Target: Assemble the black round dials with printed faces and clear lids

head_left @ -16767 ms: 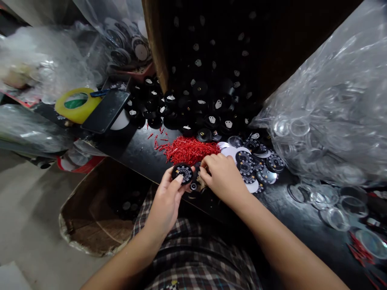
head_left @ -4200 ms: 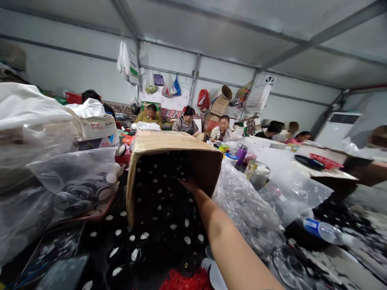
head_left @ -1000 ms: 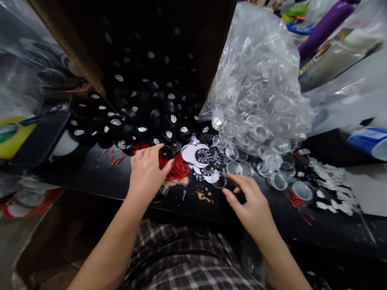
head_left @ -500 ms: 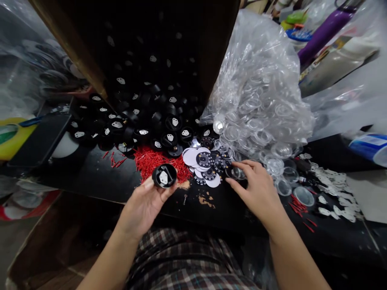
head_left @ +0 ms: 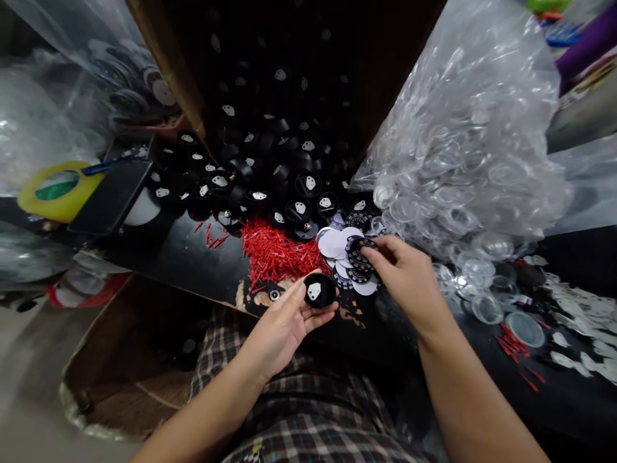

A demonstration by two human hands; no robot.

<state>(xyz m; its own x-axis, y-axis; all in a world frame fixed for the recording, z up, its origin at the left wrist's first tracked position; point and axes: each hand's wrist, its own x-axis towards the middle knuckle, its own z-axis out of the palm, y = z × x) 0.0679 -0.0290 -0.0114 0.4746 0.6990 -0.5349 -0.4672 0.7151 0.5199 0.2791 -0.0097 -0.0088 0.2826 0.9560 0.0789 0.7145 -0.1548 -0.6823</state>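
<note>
My left hand (head_left: 288, 325) is closed around a round black casing (head_left: 322, 290), its open face up and a small white plate inside. Beside it, my right hand (head_left: 407, 273) pinches a black printed dial disc (head_left: 357, 249) over a loose pile of discs. Some discs in that pile show plain white backs (head_left: 331, 243), others their black printed faces. Whether the pinched disc is fully lifted off the pile, I cannot tell. Just left of the discs lies a heap of thin red pointers (head_left: 277, 251).
Many black casings (head_left: 299, 209) spill from a dark box at the back. A plastic bag of clear round covers (head_left: 448, 167) stands right of it. Small white plates (head_left: 583, 315) lie far right. At left are yellow tape (head_left: 53, 206) and a black phone-like slab (head_left: 113, 196).
My left hand has brought the casing rightward, nearer the disc pile. My right hand has moved from the pile's right edge onto a printed disc and pinched it. The view has shifted.
</note>
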